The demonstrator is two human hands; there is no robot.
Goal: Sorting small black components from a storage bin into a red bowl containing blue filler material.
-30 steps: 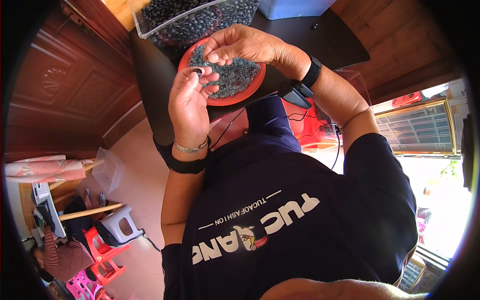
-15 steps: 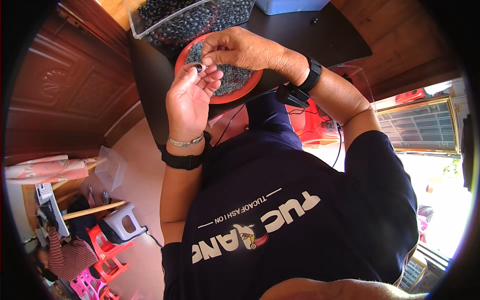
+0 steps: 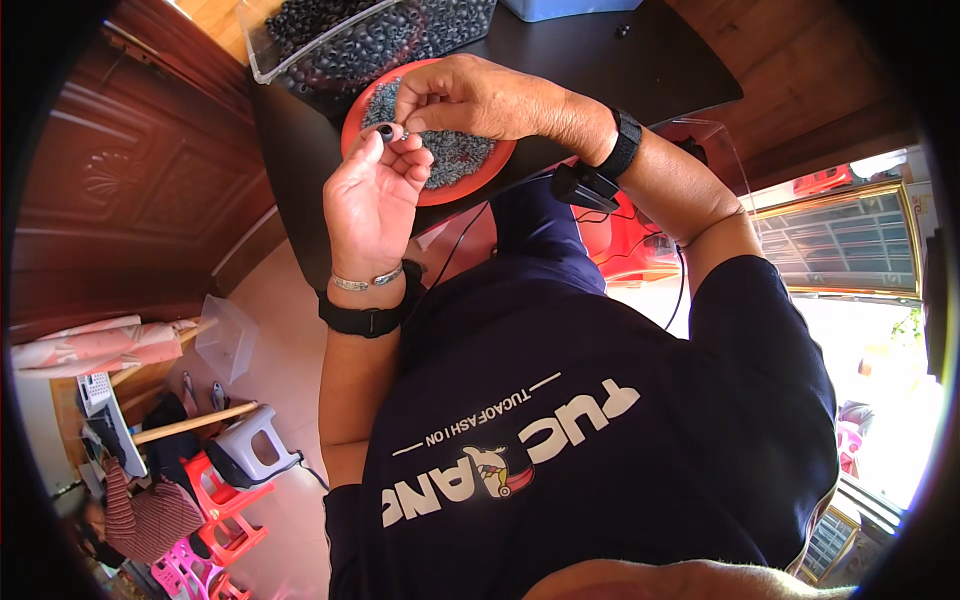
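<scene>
Two bare hands work in my head view, over one round red-orange basin (image 3: 455, 193). The left hand (image 3: 370, 205) pinches one small black ring-shaped piece (image 3: 386, 131) between thumb and forefinger, held above the basin's left rim; its other fingers curl loosely, palm up. The right hand (image 3: 490, 98) has thumb and forefinger bent close together right at those fingertips; a small glint shows there, but I cannot tell whether the right fingers grip anything. I count two black wristbands, one per arm, and one metal bracelet (image 3: 368, 283) on the left wrist.

The basin holds small grey pieces (image 3: 465, 150), too many for me to count. One clear box (image 3: 264, 76), heaped with black pieces, stands just beyond it; I can't see whether they touch. One pale blue box (image 3: 565, 8) sits at the far side, cut by my view, with a little black item (image 3: 623, 31) near it.

For edges, the basin comes right up to the near edge of the dark table (image 3: 650, 75). My widest stretch of tabletop runs right of the basin to a corner; on the left, the table's edge passes close behind the left hand.
</scene>
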